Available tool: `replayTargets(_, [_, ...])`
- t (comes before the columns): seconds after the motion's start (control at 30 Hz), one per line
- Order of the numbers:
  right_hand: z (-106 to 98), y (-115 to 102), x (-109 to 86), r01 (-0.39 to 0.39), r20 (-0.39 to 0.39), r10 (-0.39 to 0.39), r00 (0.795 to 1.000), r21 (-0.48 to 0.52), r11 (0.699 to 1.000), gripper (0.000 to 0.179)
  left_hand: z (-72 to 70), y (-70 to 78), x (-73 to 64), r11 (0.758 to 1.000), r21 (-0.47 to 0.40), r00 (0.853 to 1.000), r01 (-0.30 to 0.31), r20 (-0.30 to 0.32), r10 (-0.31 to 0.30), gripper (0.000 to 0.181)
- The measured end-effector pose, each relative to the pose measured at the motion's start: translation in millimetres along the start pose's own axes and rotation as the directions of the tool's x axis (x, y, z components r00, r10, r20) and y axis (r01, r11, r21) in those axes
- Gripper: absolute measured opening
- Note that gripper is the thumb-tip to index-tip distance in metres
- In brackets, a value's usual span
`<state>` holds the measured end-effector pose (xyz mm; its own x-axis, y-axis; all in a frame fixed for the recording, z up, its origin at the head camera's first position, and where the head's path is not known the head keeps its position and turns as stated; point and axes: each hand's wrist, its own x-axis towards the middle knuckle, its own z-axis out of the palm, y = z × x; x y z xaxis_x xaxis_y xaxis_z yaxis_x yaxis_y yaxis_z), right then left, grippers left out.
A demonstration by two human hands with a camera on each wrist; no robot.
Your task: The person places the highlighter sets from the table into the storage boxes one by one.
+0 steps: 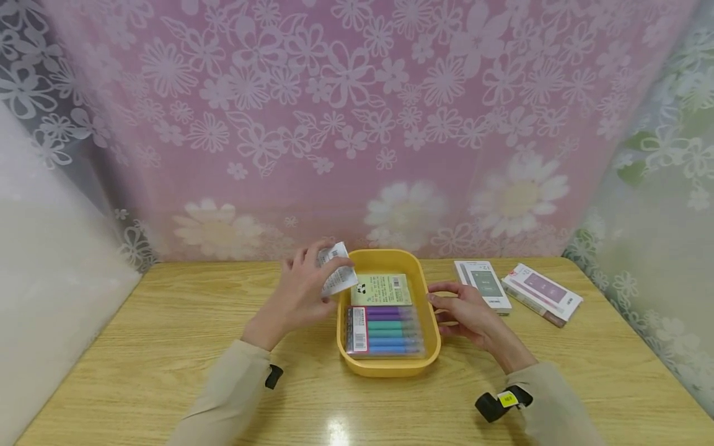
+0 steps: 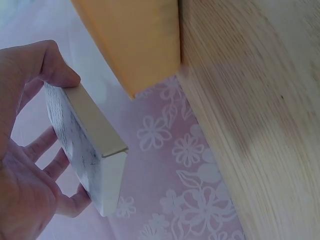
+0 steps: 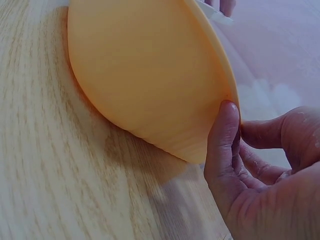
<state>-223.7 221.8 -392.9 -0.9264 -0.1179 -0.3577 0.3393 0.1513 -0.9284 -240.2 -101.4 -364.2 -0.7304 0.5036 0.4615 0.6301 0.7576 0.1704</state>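
Note:
My left hand (image 1: 304,282) grips a small white box (image 1: 338,269) with printed text, held tilted over the left rim of a yellow basket (image 1: 390,370). In the left wrist view the thumb lies on one edge of the box (image 2: 97,122), and the fingers spread along its other side. At the basket's right rim, my right hand (image 1: 465,313) pinches the edge, one fingertip lying on the outer wall. Inside the basket are a pale green packet (image 1: 382,290) with a panda picture and a clear pack of purple, green and blue pens (image 1: 393,331).
Two white boxes lie right of the basket, one with a green panel (image 1: 484,286) and one with a purple panel (image 1: 542,293). A flowered pink curtain (image 1: 312,155) hangs behind the wooden table (image 1: 195,334).

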Motion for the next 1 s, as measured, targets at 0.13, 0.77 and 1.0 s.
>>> replayTargets(0.13, [0.3, -0.1, 0.6, -0.003, 0.0, 0.003, 1.0, 0.001, 1.0, 0.047, 3.8, 5.3, 5.2, 1.0, -0.013, 1.0, -0.016, 0.01, 0.016, 0.068])
replayTargets(0.77, [-1.0, 1.6, 1.4, 0.009, 0.007, -0.009, 1.0, 0.001, 1.0, 0.046, 20.0, 32.9, 28.7, 0.996, -0.04, 0.991, -0.084, 0.098, 0.088, 0.069])
replayTargets(1.0, [-0.8, 1.9, 1.9, 0.005, 0.005, -0.005, 1.0, 0.0, 1.0, 0.046, 23.6, 41.3, 37.7, 0.994, -0.039, 0.986, -0.1, 0.133, 0.105, 0.068])
